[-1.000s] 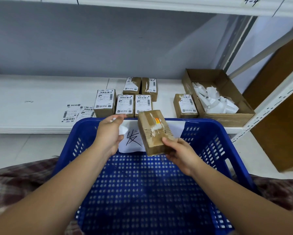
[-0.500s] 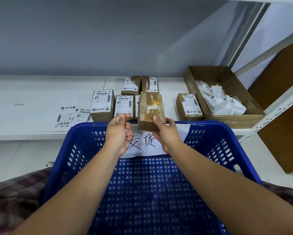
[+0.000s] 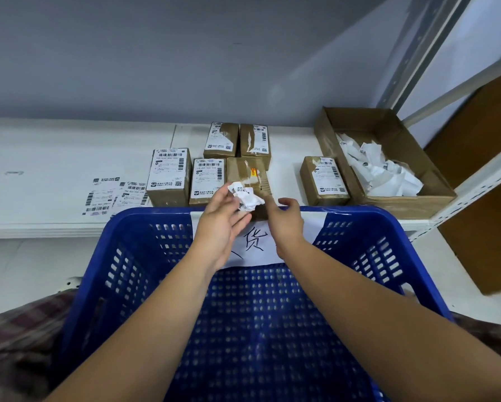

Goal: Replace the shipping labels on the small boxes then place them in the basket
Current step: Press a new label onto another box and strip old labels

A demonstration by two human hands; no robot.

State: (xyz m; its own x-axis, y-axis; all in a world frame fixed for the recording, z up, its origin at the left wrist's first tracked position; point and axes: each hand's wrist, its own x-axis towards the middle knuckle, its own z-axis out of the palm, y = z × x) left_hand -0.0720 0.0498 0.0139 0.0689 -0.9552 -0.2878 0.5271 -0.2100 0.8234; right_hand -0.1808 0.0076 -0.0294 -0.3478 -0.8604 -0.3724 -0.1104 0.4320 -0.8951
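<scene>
Lightly pinching crumpled label (image 3: 245, 195) with left hand (image 3: 220, 224); hovering at box (image 3: 248, 175) with slack, half-open right hand (image 3: 285, 221); contact unclear.

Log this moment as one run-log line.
left hand pinches crumpled white paper label | right hand at stripped brown cardboard box on white shelf, grip unclear
</scene>
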